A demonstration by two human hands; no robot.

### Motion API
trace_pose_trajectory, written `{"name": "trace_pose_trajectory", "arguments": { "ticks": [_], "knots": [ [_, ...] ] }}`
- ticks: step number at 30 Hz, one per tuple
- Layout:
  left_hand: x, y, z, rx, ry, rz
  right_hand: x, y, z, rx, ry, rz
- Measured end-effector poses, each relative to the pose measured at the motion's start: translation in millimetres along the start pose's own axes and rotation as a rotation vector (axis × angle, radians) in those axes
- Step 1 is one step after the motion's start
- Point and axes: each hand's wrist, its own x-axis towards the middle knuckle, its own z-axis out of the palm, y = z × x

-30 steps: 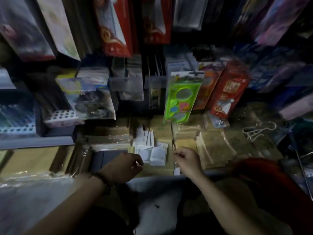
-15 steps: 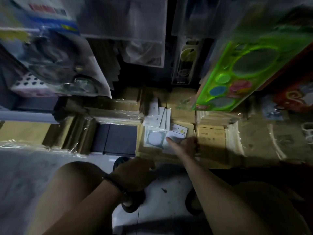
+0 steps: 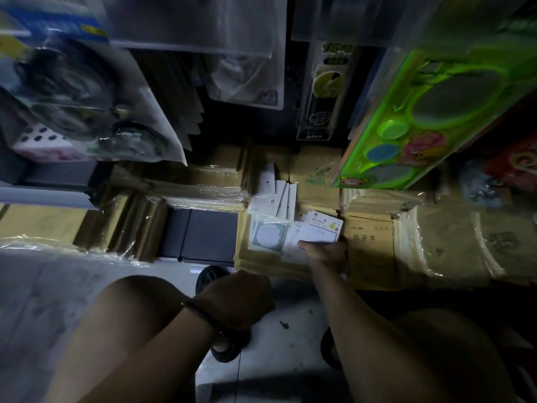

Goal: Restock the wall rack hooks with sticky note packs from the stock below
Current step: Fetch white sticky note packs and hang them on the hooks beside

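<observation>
Several white sticky note packs (image 3: pixel 271 203) lie loose on brown paper-wrapped bundles (image 3: pixel 293 175) low down at the centre. One flat pack with a pale green frame (image 3: pixel 268 236) lies beside my right hand (image 3: pixel 327 254). That hand pinches a small stack of sticky note packs (image 3: pixel 321 229) by their near edge, thumb on top. My left hand (image 3: pixel 236 298), a dark bead bracelet on its wrist, hangs curled over the floor with nothing seen in it. Hanging goods hide the wall rack hooks.
A bright green toy pack (image 3: pixel 430 112) hangs close at the upper right. Clear plastic sleeves (image 3: pixel 200 24) and a dark printed pack (image 3: pixel 75 91) hang at the top and left. Wrapped brown bundles (image 3: pixel 374 245) line the floor, with a dark box (image 3: pixel 203 234) between. My knees are low in view.
The view has dropped down close to the floor stock. My right hand reached onto the loose packs and took hold of a small stack. My left hand drew back over the floor.
</observation>
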Motion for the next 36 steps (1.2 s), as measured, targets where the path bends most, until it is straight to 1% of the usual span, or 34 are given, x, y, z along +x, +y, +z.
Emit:
{"name": "trace_pose_trajectory", "arguments": {
  "ticks": [1, 5, 9, 11, 13, 15, 17, 19, 20, 22, 24, 26, 30, 33, 36],
  "knots": [
    [0, 0, 0, 0.002, 0.009, 0.002, -1, 1, -3, 0.048, 0.014, 0.005],
    [3, 1, 2, -0.047, 0.053, -0.017, 9, 12, -17, 0.202, -0.020, -0.038],
    [5, 1, 4, -0.059, 0.066, -0.034, 6, 13, -31, 0.290, -0.045, -0.016],
    [7, -4, 2, -0.073, 0.103, -0.042, -1, 7, -39, 0.349, -0.080, -0.022],
    [9, -8, -2, -0.140, 0.163, -0.047, -14, -7, -52, 0.344, -0.159, -0.047],
    [12, -10, -6, -0.229, 0.230, -0.063, -34, -25, -71, 0.324, -0.318, -0.062],
    [12, -7, -12, -0.388, 0.284, -0.079, -58, -36, -92, 0.339, -0.429, -0.099],
    [7, 2, -19, -0.649, 0.288, -0.073, -84, -38, -111, 0.373, -0.446, -0.146],
    [2, 9, -22, -0.819, 0.268, -0.042, -99, -36, -120, 0.388, -0.443, -0.181],
    [-9, 25, -23, -1.130, 0.234, 0.085, -126, -29, -135, 0.402, -0.449, -0.244],
    [-22, 40, -19, -1.313, 0.257, 0.187, -153, -21, -146, 0.405, -0.443, -0.292],
    [-37, 50, -10, -1.353, 0.321, 0.252, -175, -11, -153, 0.445, -0.439, -0.339],
    [-71, 55, -7, -1.307, 0.405, 0.318, -212, -2, -172, 0.455, -0.390, -0.456],
    [-101, 60, -11, -1.278, 0.462, 0.377, -232, -3, -191, 0.414, -0.337, -0.618],
    [-133, 72, -22, -1.280, 0.559, 0.440, -261, -17, -214, 0.441, -0.277, -0.779]
  ]
}}
